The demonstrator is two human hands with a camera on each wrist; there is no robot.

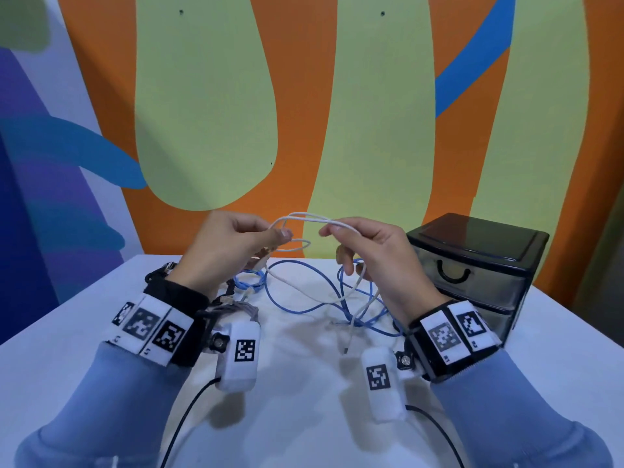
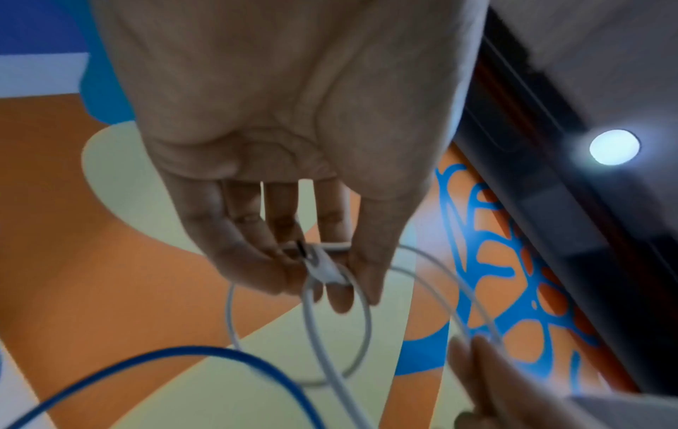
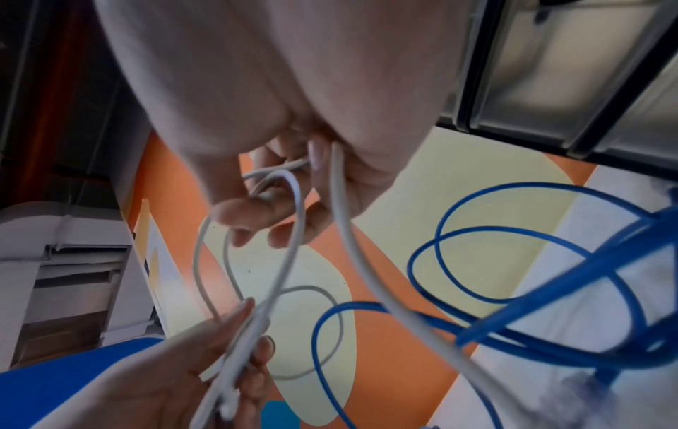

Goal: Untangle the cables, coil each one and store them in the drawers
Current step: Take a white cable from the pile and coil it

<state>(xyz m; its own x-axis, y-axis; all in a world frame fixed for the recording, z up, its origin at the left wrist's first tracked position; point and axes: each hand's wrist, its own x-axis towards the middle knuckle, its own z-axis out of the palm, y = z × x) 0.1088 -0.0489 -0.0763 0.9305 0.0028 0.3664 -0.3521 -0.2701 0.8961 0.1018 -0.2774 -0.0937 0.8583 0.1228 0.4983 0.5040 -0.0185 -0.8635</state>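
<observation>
Left hand (image 1: 233, 251) has its thumb and fingertips pinched on the thin white cable (image 1: 305, 216) right by its plug end; right hand (image 1: 371, 255) pinches the same smooth round cord a bit further along, so a couple of small loops hang in the air between them; the rest droops down into a loose blue cable (image 1: 297, 292) tangle mid-table (image 1: 304, 417); glossy dark plastic drawer unit (image 1: 479, 261) sits at the right edge, drawers closed.
</observation>
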